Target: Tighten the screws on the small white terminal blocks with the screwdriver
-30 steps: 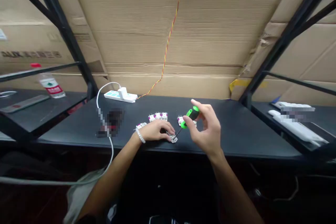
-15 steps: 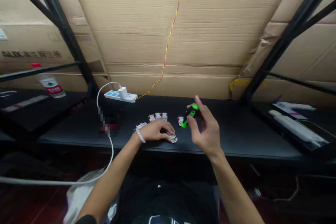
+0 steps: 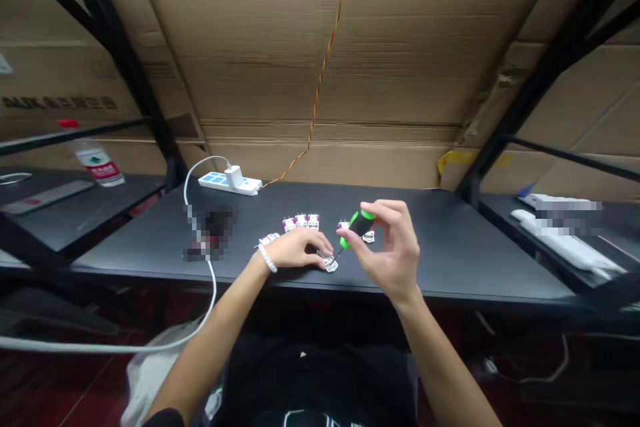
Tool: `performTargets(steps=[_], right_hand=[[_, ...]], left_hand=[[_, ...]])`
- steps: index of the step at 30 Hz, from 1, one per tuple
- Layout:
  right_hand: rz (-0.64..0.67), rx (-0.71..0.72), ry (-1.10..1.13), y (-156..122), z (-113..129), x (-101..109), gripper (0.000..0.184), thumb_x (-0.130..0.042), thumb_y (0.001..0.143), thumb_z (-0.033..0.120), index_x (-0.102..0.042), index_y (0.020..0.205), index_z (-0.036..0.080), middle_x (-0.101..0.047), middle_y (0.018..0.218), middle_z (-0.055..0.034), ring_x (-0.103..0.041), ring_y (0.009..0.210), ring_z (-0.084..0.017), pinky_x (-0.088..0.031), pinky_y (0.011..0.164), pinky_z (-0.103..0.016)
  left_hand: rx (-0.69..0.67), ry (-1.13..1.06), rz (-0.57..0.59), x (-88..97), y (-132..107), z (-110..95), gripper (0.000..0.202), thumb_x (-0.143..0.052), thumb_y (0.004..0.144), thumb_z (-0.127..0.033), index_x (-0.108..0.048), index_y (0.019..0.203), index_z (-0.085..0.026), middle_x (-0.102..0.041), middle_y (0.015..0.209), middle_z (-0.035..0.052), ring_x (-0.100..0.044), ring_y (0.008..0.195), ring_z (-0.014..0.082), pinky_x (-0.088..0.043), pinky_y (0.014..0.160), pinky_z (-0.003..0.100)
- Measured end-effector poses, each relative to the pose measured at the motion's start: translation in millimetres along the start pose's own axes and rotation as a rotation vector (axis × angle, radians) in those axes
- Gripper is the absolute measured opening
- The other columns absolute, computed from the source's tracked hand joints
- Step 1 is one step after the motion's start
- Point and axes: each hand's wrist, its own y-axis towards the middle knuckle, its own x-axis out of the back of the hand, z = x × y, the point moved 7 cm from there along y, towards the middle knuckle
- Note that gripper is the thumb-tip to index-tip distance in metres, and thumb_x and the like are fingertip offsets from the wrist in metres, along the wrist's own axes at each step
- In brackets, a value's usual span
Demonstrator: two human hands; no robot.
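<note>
My right hand grips a green and black screwdriver by its handle, thumb and fingers round it. The thin shaft slants down to a small white part at the table's front. My left hand pinches that white part against the table with thumb and fingers; a white band circles the wrist. Just beyond my left hand stand several similar small white parts with purple bits. Another white part shows behind the screwdriver, partly covered by my right hand.
On the black table, a white power strip with a plugged-in charger lies at the back left. Its white cable hangs over the front edge. A bottle stands left, beyond the black metal frame. Cardboard backs the table.
My right hand has shifted its grip on the screwdriver; its fingers, earlier spread and raised, now curl round the handle, which leans a little lower and left. My left hand stays put.
</note>
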Motion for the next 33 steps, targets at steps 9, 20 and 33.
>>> performTargets(steps=[9,20,33], right_hand=[[0.115,-0.043,0.035,-0.3,1.3,-7.1,0.052,-0.069,0.096,0.023,-0.061,0.147,0.029,-0.063,0.133,-0.0122,-0.068,0.115,-0.028,-0.065,0.092,-0.046],[0.118,-0.120,0.062,-2.1,-8.5,-8.9,0.061,-0.068,0.097,0.023,-0.052,0.155,0.030,-0.064,0.136,-0.0123,-0.070,0.116,-0.028,-0.064,0.098,-0.048],[0.152,-0.194,0.152,-8.4,-19.1,-14.7,0.066,-0.055,0.104,0.022,-0.035,0.167,0.032,-0.064,0.141,-0.0132,-0.075,0.112,-0.024,-0.068,0.092,-0.042]], left_hand=[[-0.007,0.009,0.011,1.1,0.4,-5.3,0.019,-0.089,0.085,-0.029,-0.085,0.100,-0.019,-0.083,0.112,0.0094,-0.077,0.106,0.0228,-0.057,0.102,0.035],[-0.015,0.009,0.012,1.0,0.4,-4.6,0.022,-0.088,0.087,-0.034,-0.085,0.104,-0.021,-0.082,0.115,0.0099,-0.076,0.106,0.0231,-0.056,0.101,0.035],[-0.030,0.010,0.063,-1.5,-0.1,-12.3,0.012,-0.080,0.095,-0.029,-0.088,0.103,-0.027,-0.077,0.121,0.0086,-0.072,0.109,0.0223,-0.054,0.103,0.036]])
